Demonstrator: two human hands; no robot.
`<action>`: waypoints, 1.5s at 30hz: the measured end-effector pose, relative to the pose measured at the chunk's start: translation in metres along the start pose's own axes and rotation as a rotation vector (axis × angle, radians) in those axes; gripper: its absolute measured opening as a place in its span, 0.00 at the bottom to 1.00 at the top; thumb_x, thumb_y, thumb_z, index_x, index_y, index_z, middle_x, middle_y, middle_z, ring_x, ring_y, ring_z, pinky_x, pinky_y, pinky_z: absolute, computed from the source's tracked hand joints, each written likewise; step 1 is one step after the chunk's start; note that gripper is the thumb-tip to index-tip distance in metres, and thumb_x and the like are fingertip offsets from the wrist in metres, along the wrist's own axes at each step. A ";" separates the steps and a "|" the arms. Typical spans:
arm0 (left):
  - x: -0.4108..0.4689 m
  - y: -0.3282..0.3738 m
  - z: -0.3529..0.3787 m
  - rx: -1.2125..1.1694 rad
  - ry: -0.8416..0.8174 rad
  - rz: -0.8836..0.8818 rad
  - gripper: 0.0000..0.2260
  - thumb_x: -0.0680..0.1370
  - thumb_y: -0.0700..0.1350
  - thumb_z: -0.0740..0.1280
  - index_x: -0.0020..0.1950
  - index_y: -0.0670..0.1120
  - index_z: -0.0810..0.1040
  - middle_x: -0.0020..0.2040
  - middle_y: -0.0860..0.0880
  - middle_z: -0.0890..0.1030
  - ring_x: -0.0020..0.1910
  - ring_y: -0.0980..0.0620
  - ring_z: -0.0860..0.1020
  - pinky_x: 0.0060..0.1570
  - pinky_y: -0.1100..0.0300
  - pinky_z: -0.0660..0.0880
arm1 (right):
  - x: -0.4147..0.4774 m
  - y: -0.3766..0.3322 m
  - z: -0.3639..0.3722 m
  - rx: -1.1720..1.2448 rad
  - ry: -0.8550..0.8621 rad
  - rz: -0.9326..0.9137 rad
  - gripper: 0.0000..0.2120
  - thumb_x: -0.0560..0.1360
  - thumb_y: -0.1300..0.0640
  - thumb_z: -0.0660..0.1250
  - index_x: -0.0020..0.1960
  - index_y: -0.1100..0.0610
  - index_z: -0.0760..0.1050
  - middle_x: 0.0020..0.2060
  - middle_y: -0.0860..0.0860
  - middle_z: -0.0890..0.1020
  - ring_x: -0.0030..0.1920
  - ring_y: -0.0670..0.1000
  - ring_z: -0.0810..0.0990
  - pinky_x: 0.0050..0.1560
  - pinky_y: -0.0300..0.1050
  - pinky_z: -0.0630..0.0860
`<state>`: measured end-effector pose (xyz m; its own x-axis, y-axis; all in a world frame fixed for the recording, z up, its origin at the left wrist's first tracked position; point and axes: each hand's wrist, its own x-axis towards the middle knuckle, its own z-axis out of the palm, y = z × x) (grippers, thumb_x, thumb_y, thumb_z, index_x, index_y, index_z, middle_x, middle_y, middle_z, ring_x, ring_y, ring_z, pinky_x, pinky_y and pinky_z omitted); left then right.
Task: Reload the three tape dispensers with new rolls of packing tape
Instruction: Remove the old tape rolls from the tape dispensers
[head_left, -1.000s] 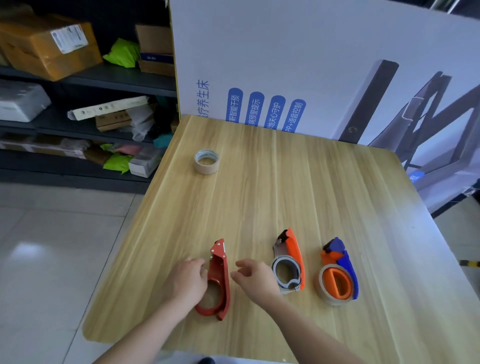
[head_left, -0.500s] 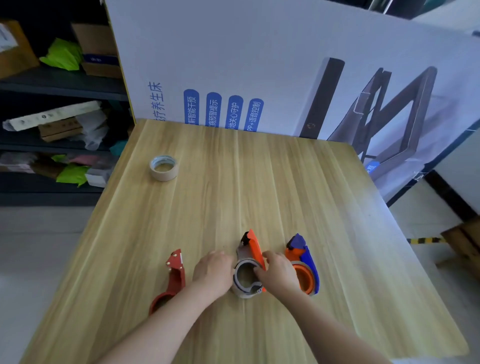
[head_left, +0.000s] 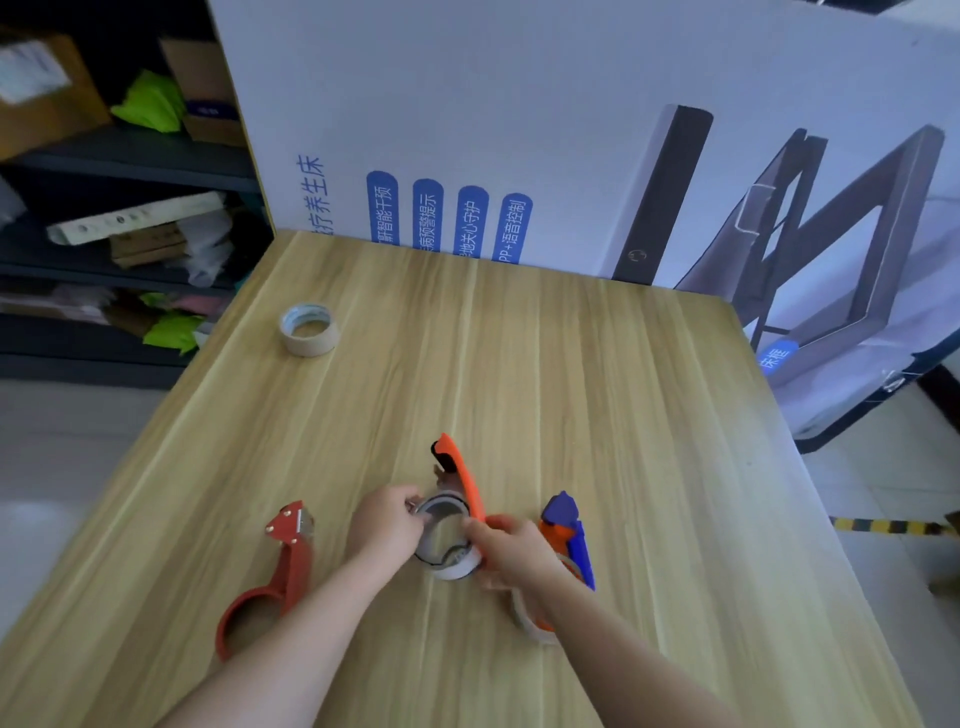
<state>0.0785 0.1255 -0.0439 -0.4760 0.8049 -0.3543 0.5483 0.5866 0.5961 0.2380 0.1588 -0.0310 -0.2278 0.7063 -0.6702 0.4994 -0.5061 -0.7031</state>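
Three tape dispensers lie near the front of the wooden table (head_left: 597, 395). The red dispenser (head_left: 275, 577) at the left has an empty ring. The orange-and-grey dispenser (head_left: 460, 483) in the middle holds a nearly used-up roll (head_left: 449, 564). My left hand (head_left: 387, 525) pinches the left rim of that roll, and my right hand (head_left: 514, 551) grips the orange handle on its right side. The orange-and-blue dispenser (head_left: 569, 535) at the right carries a tape roll and is partly hidden by my right wrist. A fresh roll of beige tape (head_left: 309, 330) lies flat at the far left of the table.
A large white printed carton (head_left: 519, 130) stands upright along the table's far edge. Dark shelves (head_left: 104, 171) with boxes and green bags stand to the left. The tiled floor (head_left: 57, 441) shows past the table's left edge.
Both hands have left the red dispenser and moved right onto the orange-and-grey one, which is now lifted and tilted between them. The camera has shifted closer.
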 end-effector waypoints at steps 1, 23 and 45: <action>0.001 0.005 -0.005 -0.048 -0.002 -0.003 0.02 0.72 0.45 0.71 0.41 0.47 0.80 0.40 0.48 0.83 0.40 0.46 0.80 0.38 0.55 0.76 | 0.000 -0.007 -0.003 0.068 -0.005 -0.007 0.18 0.72 0.47 0.71 0.52 0.61 0.79 0.32 0.51 0.81 0.29 0.49 0.79 0.35 0.42 0.79; 0.001 0.084 -0.114 -0.764 -0.069 0.304 0.12 0.74 0.35 0.70 0.41 0.53 0.83 0.37 0.58 0.85 0.41 0.63 0.81 0.41 0.72 0.75 | -0.035 -0.133 -0.024 0.469 -0.156 -0.315 0.13 0.78 0.53 0.66 0.53 0.62 0.82 0.39 0.52 0.83 0.39 0.49 0.80 0.46 0.43 0.75; 0.000 0.100 -0.142 -1.080 -0.086 0.355 0.05 0.77 0.36 0.65 0.44 0.41 0.79 0.39 0.47 0.81 0.36 0.59 0.78 0.36 0.68 0.74 | -0.043 -0.178 -0.019 0.524 -0.291 -0.500 0.13 0.68 0.57 0.72 0.49 0.62 0.83 0.42 0.57 0.86 0.39 0.52 0.85 0.43 0.44 0.80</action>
<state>0.0356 0.1719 0.1182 -0.3407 0.9379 -0.0652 -0.2553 -0.0256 0.9665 0.1746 0.2283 0.1272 -0.5683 0.7905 -0.2282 -0.1643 -0.3808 -0.9100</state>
